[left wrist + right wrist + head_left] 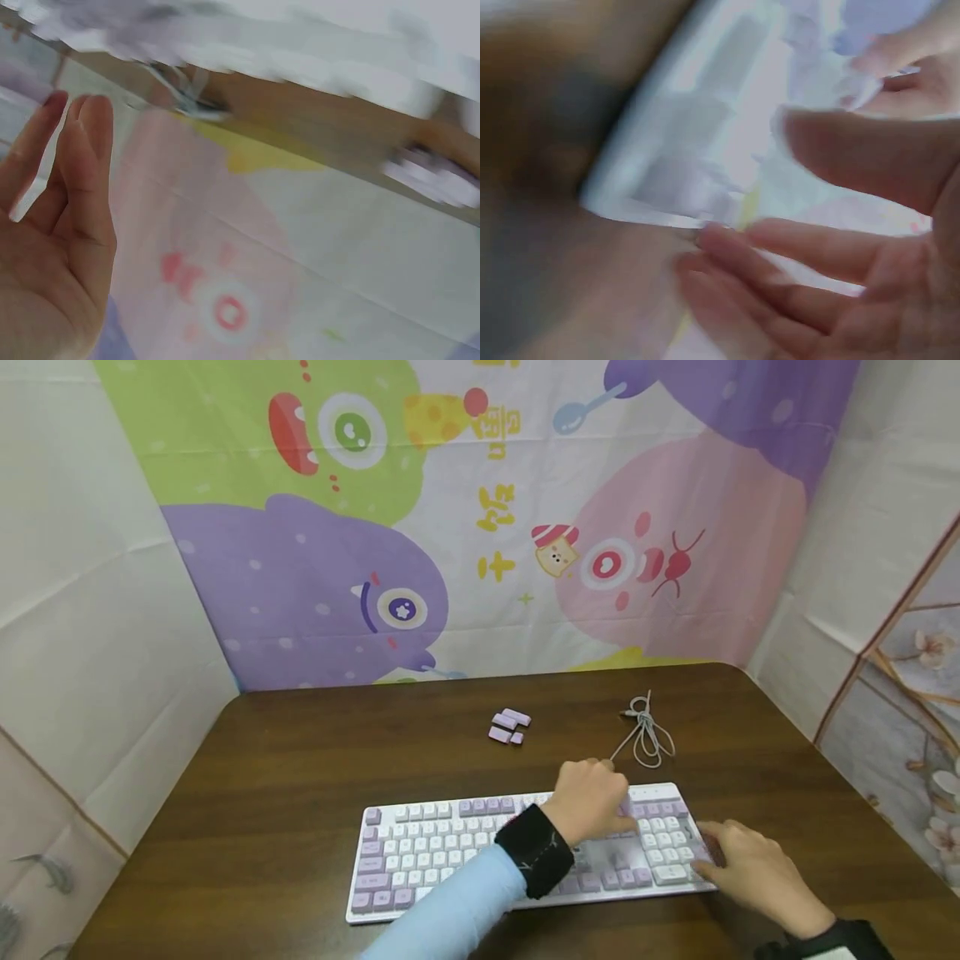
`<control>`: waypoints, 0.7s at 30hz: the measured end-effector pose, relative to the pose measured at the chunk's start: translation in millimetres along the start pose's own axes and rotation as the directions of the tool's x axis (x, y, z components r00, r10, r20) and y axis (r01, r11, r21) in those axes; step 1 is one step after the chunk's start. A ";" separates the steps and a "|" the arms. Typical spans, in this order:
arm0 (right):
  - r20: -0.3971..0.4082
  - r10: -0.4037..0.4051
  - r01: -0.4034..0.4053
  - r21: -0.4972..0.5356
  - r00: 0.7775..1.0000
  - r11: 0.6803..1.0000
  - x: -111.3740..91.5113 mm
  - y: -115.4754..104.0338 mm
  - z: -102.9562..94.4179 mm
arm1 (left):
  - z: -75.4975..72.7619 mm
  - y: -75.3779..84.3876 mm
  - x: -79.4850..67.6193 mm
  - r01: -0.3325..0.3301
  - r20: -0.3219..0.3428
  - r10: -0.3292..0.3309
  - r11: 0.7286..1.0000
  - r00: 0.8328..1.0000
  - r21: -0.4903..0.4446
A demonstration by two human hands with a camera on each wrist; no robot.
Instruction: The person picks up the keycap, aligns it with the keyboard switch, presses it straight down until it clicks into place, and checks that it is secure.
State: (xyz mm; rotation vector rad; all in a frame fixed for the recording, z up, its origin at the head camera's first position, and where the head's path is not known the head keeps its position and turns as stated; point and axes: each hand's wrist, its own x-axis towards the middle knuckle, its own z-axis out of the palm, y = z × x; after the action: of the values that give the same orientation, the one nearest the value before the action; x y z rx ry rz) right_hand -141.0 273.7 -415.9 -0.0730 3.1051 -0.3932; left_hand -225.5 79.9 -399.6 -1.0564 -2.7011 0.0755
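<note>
A white and lilac keyboard lies on the brown table. My left hand is over its upper right part, back of the hand up, fingers bent down toward the keys. A pale patch shows between that thumb and fingers in the right wrist view; I cannot tell whether it is something held. At the keyboard's right end, my right hand has its thumb and fingers spread beside the edge. The right wrist view shows its thumb apart from the fingers, their tips close to the keyboard's corner.
Several loose lilac keycaps lie behind the keyboard. A bundled pale cable rests to their right, leading toward the keyboard. Behind the table hangs a cartoon-printed cloth, with pale panels at the sides.
</note>
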 end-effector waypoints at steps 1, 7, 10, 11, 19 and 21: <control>-0.012 -0.002 0.002 0.029 1.000 1.000 2.2 -1.6 -3.5 | 0.2 8.4 4.0 -0.021 -0.008 0.021 1.000 1.000 0.017; -0.158 -0.013 0.037 0.155 0.987 0.987 14.8 -10.4 -7.1 | 8.8 45.1 20.1 -0.099 -0.092 0.106 0.992 0.990 0.077; -0.170 0.032 -0.004 0.160 0.985 0.987 20.3 -8.1 -6.1 | 14.2 55.0 24.8 -0.102 -0.103 0.111 0.990 0.988 0.094; -0.164 0.050 -0.024 0.159 0.985 0.987 22.0 -6.6 -5.8 | 15.7 57.0 26.2 -0.099 -0.101 0.109 0.990 0.989 0.097; -0.137 0.081 -0.057 0.172 0.987 0.984 33.8 10.7 -5.1 | 24.0 62.1 34.5 -0.106 -0.125 0.114 0.992 0.986 0.069; -0.120 0.074 -0.053 0.171 0.990 0.984 35.3 16.6 -6.6 | 23.6 60.7 35.0 -0.121 -0.105 0.126 0.991 0.986 0.052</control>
State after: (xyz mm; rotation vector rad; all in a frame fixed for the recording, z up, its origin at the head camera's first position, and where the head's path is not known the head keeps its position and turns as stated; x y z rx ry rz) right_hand -177.2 289.8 -413.8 0.0546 3.1715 -0.6801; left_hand -215.8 149.2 -423.6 -1.1786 -2.5244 0.0973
